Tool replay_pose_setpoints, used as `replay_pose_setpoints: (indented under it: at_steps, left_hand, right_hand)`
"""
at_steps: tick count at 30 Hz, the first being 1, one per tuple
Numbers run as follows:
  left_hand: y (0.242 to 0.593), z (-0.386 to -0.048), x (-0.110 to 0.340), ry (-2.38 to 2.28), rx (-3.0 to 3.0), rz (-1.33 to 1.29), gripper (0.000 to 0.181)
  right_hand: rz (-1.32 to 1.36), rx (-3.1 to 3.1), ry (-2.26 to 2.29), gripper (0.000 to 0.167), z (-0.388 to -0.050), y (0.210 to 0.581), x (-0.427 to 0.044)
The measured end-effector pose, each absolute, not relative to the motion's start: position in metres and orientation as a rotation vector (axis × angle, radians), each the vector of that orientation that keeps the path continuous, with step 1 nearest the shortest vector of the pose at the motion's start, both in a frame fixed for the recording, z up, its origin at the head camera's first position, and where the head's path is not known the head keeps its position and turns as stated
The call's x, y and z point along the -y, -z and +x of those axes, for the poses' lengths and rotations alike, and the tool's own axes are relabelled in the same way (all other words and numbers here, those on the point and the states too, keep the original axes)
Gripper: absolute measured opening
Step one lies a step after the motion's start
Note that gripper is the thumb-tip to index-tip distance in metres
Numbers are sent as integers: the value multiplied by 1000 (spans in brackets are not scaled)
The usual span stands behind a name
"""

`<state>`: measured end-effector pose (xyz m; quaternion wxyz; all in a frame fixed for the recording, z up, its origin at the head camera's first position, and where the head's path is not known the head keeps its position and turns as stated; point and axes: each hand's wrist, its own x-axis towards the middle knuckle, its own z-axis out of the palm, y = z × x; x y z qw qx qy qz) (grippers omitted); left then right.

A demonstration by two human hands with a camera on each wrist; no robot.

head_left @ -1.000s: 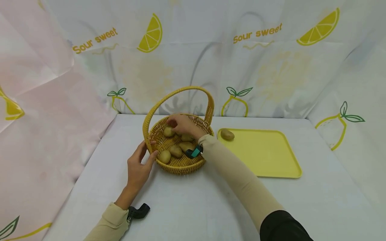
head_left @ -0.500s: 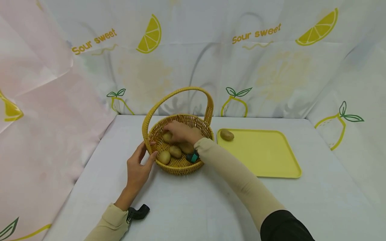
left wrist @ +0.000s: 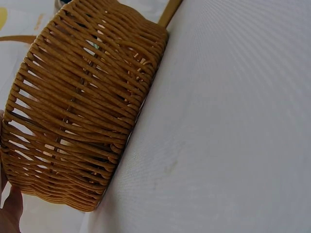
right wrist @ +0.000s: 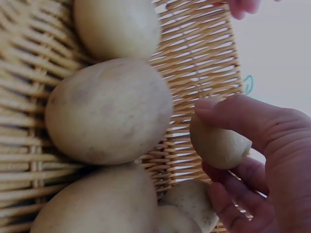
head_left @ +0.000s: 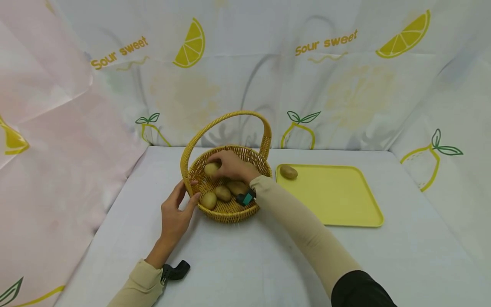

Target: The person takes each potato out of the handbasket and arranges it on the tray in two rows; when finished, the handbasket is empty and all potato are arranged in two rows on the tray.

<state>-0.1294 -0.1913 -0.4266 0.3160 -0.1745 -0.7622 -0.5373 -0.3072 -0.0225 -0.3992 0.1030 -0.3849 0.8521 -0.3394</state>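
Observation:
A yellow-brown wicker basket (head_left: 230, 218) with a tall arched handle stands on the white table with several potatoes inside. My left hand (head_left: 176, 209) holds its left side near the handle's foot, thumb outside the rim; in the left wrist view only bits of that hand (left wrist: 10, 213) show beside the woven wall. Over the basket's far left part, my right hand (head_left: 232, 166) pinches a small round potato (right wrist: 218, 145) between thumb and fingers. Below it in the basket lie other potatoes (head_left: 223, 193), some partly covered by the right hand and wrist.
To the basket's right lies a yellow rectangular tray (head_left: 333, 196), with one potato (head_left: 288, 172) in its far left corner. A lemon-print cloth (head_left: 245, 76) hangs behind the table. The right forearm crosses in front of the tray's near left corner.
My right hand first reached down onto the round potato, took hold of it and has now raised it slightly. The left hand keeps its place on the basket.

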Motion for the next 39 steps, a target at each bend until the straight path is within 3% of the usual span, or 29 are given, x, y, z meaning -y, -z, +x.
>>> replay_pose_setpoints:
  at_steps: [39]
  left_hand:
    - [428,-130,192,1420,1975,-498,48]
  right_hand:
    - [-916,-2429,1438,46,-287,370,-22]
